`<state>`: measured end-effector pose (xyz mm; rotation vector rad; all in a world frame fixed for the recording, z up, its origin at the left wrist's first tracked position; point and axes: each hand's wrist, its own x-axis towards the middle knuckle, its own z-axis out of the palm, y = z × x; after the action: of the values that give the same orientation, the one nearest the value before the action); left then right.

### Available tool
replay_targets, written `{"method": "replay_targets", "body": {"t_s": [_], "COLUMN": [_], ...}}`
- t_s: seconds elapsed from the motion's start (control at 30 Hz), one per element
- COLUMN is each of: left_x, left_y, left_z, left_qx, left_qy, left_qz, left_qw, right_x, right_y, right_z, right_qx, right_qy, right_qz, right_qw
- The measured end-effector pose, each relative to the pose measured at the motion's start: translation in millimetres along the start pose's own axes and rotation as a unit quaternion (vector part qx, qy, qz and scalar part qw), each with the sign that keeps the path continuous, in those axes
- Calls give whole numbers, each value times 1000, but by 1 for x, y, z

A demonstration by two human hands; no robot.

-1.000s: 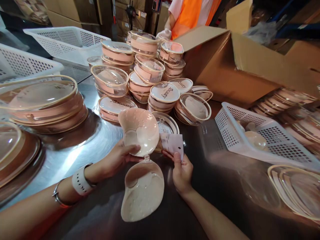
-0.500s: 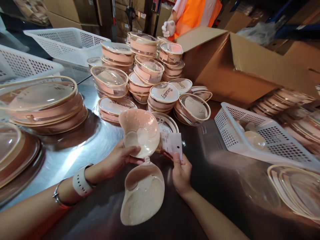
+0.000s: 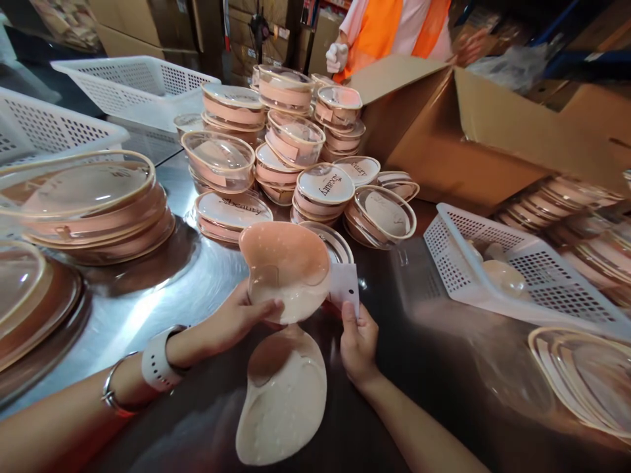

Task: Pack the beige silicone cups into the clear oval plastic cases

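My left hand (image 3: 249,314) pinches the upper cup of an adhesive bra (image 3: 288,272), thumb on its inner side. The two beige cups are joined at a small middle clasp, and the lower cup (image 3: 283,397) hangs toward me over the dark tabletop. A white paper tag (image 3: 344,288) with a small hole is gripped between thumb and fingers of my right hand (image 3: 359,338), beside the upper cup's right edge. Behind the cups, a round clear-lidded case (image 3: 338,242) is partly hidden.
Stacks of clear-lidded round cases (image 3: 290,138) stand ahead and at left. A white basket (image 3: 438,263) at right holds several cups. An open cardboard box (image 3: 419,131) is behind it. A co-worker in an orange vest (image 3: 377,33) stands beyond. More white baskets (image 3: 113,82) are at back left.
My left hand has turned the upper cup and shifted it right, so it covers part of the tag. The lower cup hangs slightly lower. My right hand has barely moved.
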<state>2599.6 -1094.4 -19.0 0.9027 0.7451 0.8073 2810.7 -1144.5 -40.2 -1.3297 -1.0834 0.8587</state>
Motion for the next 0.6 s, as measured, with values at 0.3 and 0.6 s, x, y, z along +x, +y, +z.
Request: {"method": "replay_targets", "body": {"t_s": [0.3, 0.6], "left_x": [0, -2], "left_y": [-4, -5], "left_z": [-1, -3], "left_qx": [14, 21], "left_qy": [1, -1], "left_qz": [18, 27], "left_qw": [1000, 999], "right_x": [0, -1], "right_y": [2, 5], "right_z": [-2, -3], "right_qx": [-17, -29], "right_qy": [9, -1], "right_qz": [-12, 18], "right_qw": [1000, 999]}}
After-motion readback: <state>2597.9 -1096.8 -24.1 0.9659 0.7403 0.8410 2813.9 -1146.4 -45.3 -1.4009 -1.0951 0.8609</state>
